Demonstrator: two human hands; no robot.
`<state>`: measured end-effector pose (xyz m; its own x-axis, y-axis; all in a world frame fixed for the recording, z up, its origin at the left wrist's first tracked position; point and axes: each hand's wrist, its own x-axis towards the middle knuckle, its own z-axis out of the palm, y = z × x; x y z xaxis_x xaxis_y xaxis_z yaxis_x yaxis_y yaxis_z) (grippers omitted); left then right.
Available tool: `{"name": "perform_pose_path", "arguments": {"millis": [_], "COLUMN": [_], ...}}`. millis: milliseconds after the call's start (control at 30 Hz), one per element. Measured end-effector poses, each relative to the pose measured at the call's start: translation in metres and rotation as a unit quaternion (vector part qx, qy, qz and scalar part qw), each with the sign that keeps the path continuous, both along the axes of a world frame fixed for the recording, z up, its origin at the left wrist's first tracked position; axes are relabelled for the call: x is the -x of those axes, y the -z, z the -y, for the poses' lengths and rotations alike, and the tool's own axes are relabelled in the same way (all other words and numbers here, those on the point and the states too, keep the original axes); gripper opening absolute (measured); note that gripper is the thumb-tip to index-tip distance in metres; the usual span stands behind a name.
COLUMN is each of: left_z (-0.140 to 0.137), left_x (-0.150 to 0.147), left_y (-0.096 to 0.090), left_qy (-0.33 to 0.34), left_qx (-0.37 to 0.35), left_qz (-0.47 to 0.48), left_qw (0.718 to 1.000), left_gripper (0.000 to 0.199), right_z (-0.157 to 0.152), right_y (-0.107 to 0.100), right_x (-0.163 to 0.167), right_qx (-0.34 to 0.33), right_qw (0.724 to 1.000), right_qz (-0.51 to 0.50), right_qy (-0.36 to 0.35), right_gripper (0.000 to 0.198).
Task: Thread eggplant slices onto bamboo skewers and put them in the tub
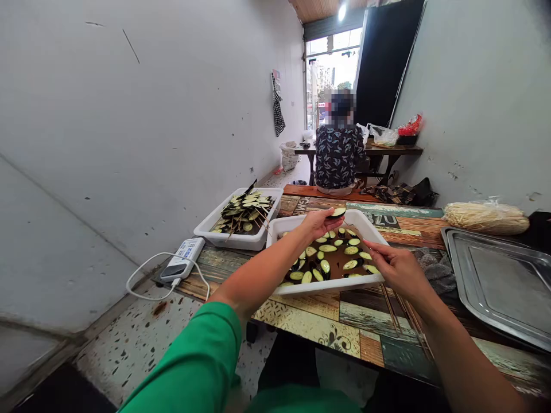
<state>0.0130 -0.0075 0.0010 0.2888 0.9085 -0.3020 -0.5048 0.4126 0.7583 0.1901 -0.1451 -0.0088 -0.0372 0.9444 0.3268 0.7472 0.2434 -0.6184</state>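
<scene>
Hanging over the white tub (327, 287), an eggplant slice (338, 212) is gripped between the thumb and fingers of the left hand (321, 223), presumably so that drips are caught below. The right hand (399, 271) is placed at the tub's right rim with its fingers bent inward; whether anything thin is grasped cannot be told. Oval slices (328, 248), pale green and glossy-rimmed, are scattered in thin brown liquid. In a second tub (232, 241), skewered slices (249, 205) are heaped, perhaps to be kept apart. Slender wooden skewers (391, 310) are laid beneath the right forearm, likely for easy reach, on the patchwork-patterned table (301, 324), near a crumpled grey cloth (434, 272) and a smooth metal tray (503, 281).
</scene>
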Motion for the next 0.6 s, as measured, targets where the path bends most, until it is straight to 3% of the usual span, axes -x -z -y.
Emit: {"name": "perform_pose_path", "arguments": {"millis": [600], "left_z": [0.0079], "left_x": [-0.0023], "left_y": [-0.0089], "left_qy": [0.008], "left_qx": [-0.013], "left_qz": [-0.002], "left_qw": [1.0], "left_gripper": [0.008], "right_z": [-0.0009], "right_y": [0.0025], "right_x": [-0.0011], "right_qx": [-0.008], "right_qw": [1.0], "right_qz": [0.013], "right_qy": [0.005], "right_gripper": [0.041]}}
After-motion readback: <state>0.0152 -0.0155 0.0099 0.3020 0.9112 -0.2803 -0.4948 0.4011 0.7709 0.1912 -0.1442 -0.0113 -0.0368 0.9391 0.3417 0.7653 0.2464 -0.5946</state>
